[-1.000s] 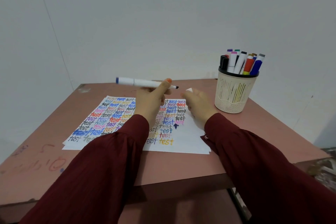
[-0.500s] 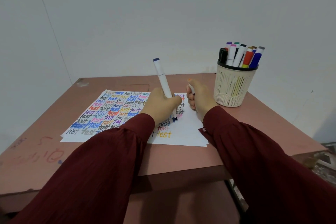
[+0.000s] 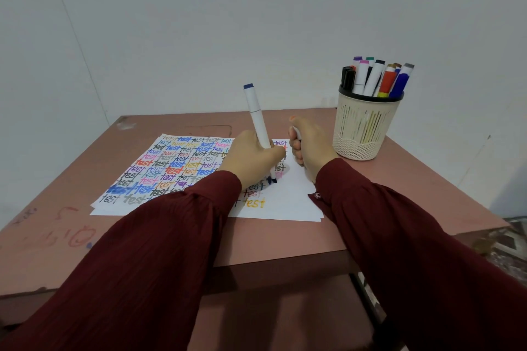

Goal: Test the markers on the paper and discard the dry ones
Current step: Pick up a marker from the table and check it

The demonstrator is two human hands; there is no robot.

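Left hand [image 3: 251, 161] grips the marker [image 3: 258, 120], long axis near upright, tip touching the paper [image 3: 285, 204] toward its right edge. Right hand [image 3: 312, 148], just beside, is curled round the cap [image 3: 296, 132].

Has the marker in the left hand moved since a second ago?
Yes. The marker swung from level above the paper to upright, tip down on it.
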